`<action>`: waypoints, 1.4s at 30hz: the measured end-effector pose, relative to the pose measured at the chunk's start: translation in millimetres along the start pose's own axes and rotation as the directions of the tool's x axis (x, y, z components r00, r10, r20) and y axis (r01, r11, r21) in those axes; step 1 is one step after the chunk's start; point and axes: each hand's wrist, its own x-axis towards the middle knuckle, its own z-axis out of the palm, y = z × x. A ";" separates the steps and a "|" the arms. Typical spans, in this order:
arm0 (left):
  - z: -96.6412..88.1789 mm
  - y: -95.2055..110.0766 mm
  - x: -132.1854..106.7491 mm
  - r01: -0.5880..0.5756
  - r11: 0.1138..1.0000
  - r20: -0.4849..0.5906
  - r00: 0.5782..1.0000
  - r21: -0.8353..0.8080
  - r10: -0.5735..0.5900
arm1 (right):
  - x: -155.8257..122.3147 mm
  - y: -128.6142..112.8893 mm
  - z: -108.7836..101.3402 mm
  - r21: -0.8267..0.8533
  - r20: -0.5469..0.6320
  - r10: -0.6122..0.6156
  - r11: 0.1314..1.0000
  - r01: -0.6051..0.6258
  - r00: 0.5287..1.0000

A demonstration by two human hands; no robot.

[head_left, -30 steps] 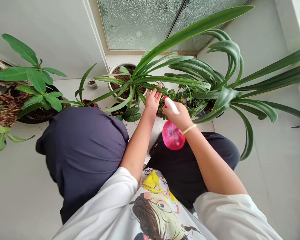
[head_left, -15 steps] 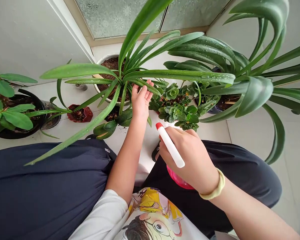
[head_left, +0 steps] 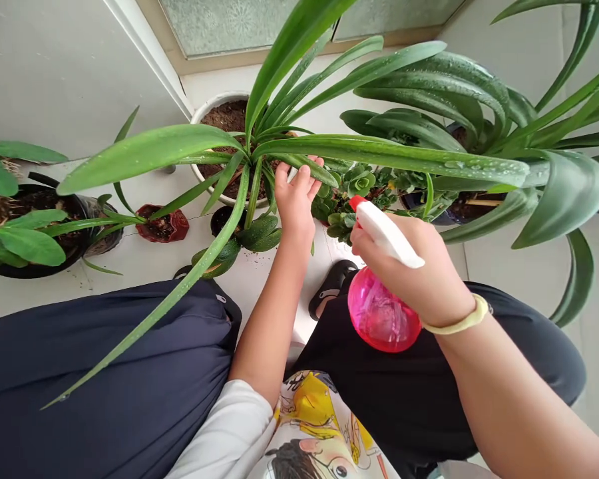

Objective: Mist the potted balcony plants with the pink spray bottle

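Note:
My left hand (head_left: 297, 203) is at a short green leaf (head_left: 319, 171) of the long-leaved potted plant (head_left: 249, 156), its fingers curled about the leaf. A small white bit shows between those fingers; what it is I cannot make out. In my right hand (head_left: 409, 263) is a spray bottle (head_left: 384, 316) with a round, clear pink body, a white trigger head and a red nozzle. The nozzle points up and left toward the leaf. My fingers wrap its neck below the head. Water drops dot the long leaf (head_left: 404, 154) above both hands.
A white pot (head_left: 196, 120) holds the long-leaved plant. Small succulents (head_left: 362, 183) grow to its right, beside a broad-leaved plant (head_left: 479, 100). At left stand a small red pot (head_left: 177, 229) and a black pot (head_left: 74, 233). A frosted glass panel (head_left: 244, 26) is behind.
My right hand has moved right with the spray bottle and tilted it, so its pink body now shows. The left hand stays on the leaf. The view has shifted slightly.

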 end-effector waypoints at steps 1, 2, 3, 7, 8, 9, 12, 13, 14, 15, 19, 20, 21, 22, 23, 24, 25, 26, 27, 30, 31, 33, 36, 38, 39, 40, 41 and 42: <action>-0.2 0.4 -0.9 -0.003 1.000 0.013 1.000 -0.022 0.003 | 1.3 0.8 0.5 0.001 -0.002 0.002 1.000 -0.002 1.000; -0.5 1.0 -2.1 -0.009 0.999 0.030 1.000 -0.038 0.010 | 2.1 1.3 1.4 -0.001 -0.007 -0.002 1.000 0.002 1.000; -0.8 1.6 -3.5 -0.018 0.999 0.047 0.999 -0.046 0.020 | 2.4 1.3 2.4 -0.006 -0.014 -0.009 1.000 0.009 1.000; -2.5 2.3 -6.9 -0.048 0.999 0.098 0.994 -0.021 0.050 | 1.0 -0.7 4.3 -0.041 -0.013 -0.037 0.999 0.036 0.999; -2.8 1.9 -7.1 -0.053 0.999 0.106 0.993 -0.011 0.054 | 0.4 -1.3 4.1 -0.050 -0.008 -0.037 0.998 0.036 0.999; -2.9 1.3 -7.3 -0.054 0.999 0.111 0.992 -0.004 0.054 | -0.1 -1.6 3.8 -0.061 -0.002 -0.033 0.998 0.033 0.999; -1.1 0.2 -8.5 -0.031 0.999 0.089 0.996 -0.011 0.032 | -0.7 -1.5 3.2 -0.097 0.010 -0.016 0.995 0.017 1.000; 0.0 0.2 -9.3 -0.018 1.000 0.064 0.998 -0.016 0.019 | -0.7 -1.1 3.3 -0.109 0.014 -0.012 0.994 0.013 1.000; 1.1 0.4 -10.1 -0.006 1.000 0.038 0.999 -0.015 0.007 | -0.6 -0.6 3.6 -0.120 0.017 -0.011 0.993 0.013 1.000; 2.1 0.7 -10.9 0.003 1.000 0.017 1.000 -0.005 -0.003 | -0.5 0.0 3.8 -0.129 0.023 -0.014 0.992 0.017 1.000; 2.8 0.0 -11.0 -0.010 0.998 0.049 0.999 0.064 0.007 | -1.7 1.9 4.3 -0.141 0.044 -0.040 0.989 0.046 0.998; 2.1 -0.9 -10.2 -0.021 0.997 0.073 0.997 0.068 0.016 | -2.4 2.1 4.2 -0.146 0.046 -0.043 0.988 0.049 0.998; 1.0 -2.1 -9.3 -0.029 0.997 0.094 0.995 0.068 0.023 | -3.1 2.3 4.1 -0.152 0.048 -0.045 0.987 0.052 0.998; -0.1 -3.4 -8.2 -0.035 0.997 0.110 0.994 0.066 0.028 | -3.8 2.4 3.9 -0.159 0.051 -0.047 0.986 0.054 0.998; -1.2 -4.7 -7.2 -0.039 0.997 0.122 0.992 0.064 0.031 | -4.4 2.5 3.7 -0.165 0.057 -0.049 0.985 0.057 0.997; -2.1 -5.9 -6.4 -0.042 0.997 0.130 0.991 0.063 0.034 | -4.9 2.7 3.5 -0.170 0.060 -0.052 0.984 0.061 0.997; -2.8 -6.9 -5.9 -0.045 0.997 0.135 0.990 0.061 0.036 | -5.2 2.9 3.4 -0.173 0.063 -0.055 0.983 0.065 0.996; -3.1 -7.5 -5.7 -0.047 0.997 0.136 0.990 0.056 0.039 | -5.4 3.2 3.4 -0.175 0.066 -0.057 0.982 0.068 0.996; -3.0 -7.7 -5.8 -0.048 0.998 0.133 0.990 0.048 0.041 | -5.5 3.5 3.4 -0.177 0.069 -0.059 0.982 0.071 0.996; -0.6 -6.9 -7.7 -0.032 0.999 0.095 0.995 0.008 0.031 | -5.2 4.1 3.5 -0.175 0.074 -0.056 0.982 0.069 0.996; 0.4 -6.4 -8.5 -0.023 1.000 0.080 0.997 -0.001 0.023 | -4.9 4.1 3.5 -0.172 0.075 -0.053 0.983 0.065 0.996; 2.0 -6.0 -9.7 -0.008 1.000 0.067 0.998 -0.001 0.008 | -4.3 3.8 3.4 -0.165 0.073 -0.048 0.985 0.059 0.996; 2.2 -7.1 -9.4 -0.010 1.000 0.094 0.995 0.012 0.009 | -3.6 2.6 3.1 -0.161 0.070 -0.043 0.985 0.054 0.997; 1.3 -8.1 -8.4 -0.021 1.000 0.115 0.993 0.009 0.020 | -3.6 2.0 3.0 -0.163 0.072 -0.046 0.985 0.058 0.996; 1.0 -8.4 -8.0 -0.025 1.000 0.121 0.992 0.010 0.024 | -3.9 1.7 2.8 -0.161 0.075 -0.049 0.985 0.061 0.996; 0.7 -8.5 -7.8 -0.028 0.999 0.126 0.992 0.016 0.026 | -4.3 1.5 2.7 -0.157 0.078 -0.053 0.986 0.065 0.996; 0.7 -8.4 -7.8 -0.030 0.999 0.131 0.991 0.027 0.026 | -4.8 1.4 2.5 -0.148 0.082 -0.056 0.987 0.068 0.995; 0.8 -8.1 -8.0 -0.030 0.999 0.136 0.990 0.041 0.024 | -5.4 1.2 2.2 -0.136 0.089 -0.058 0.988 0.070 0.994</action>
